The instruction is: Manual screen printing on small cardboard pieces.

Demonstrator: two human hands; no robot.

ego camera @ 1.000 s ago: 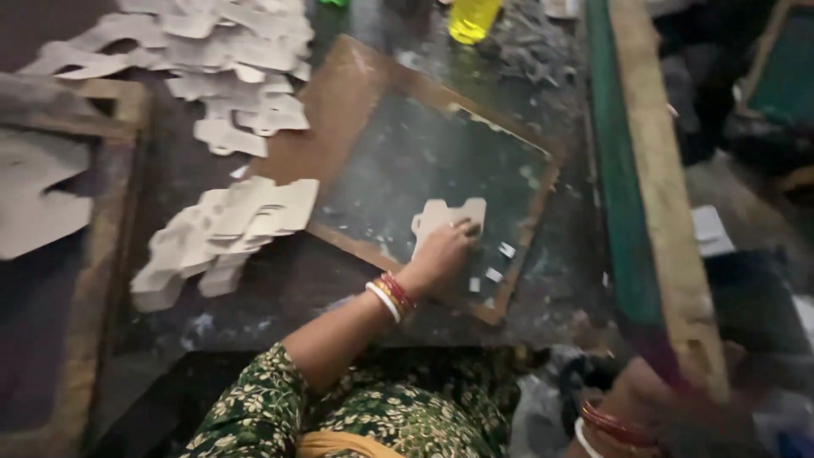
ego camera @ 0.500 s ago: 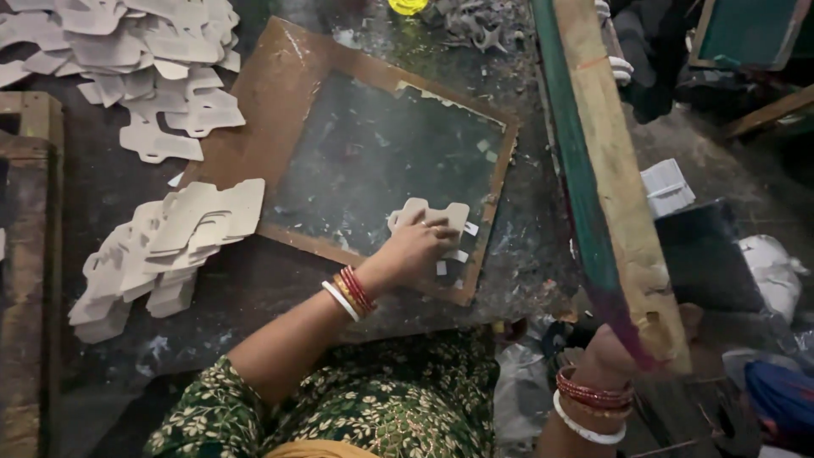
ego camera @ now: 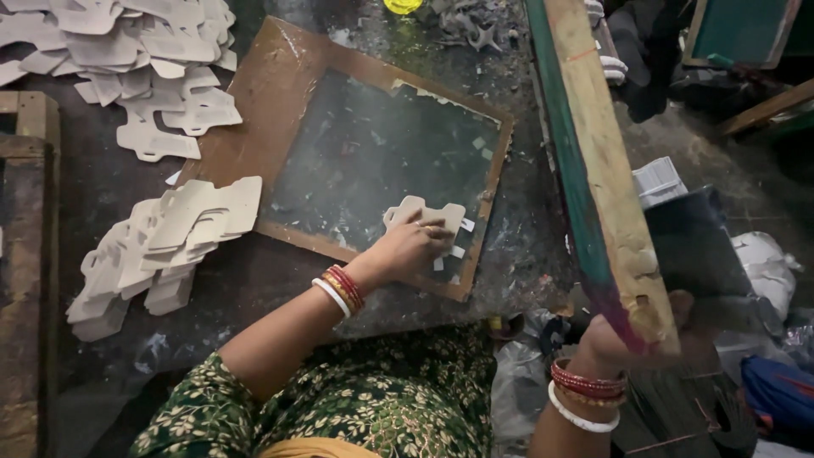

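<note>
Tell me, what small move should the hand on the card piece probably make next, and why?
Probably lift away: the left hand rests on a card cutout lying flat on the glass plate, while the right hand holds the hinged wooden frame raised.

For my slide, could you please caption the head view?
Left hand presses a card cutout onto a framed glass plate; right hand holds a raised wooden frame.
</note>
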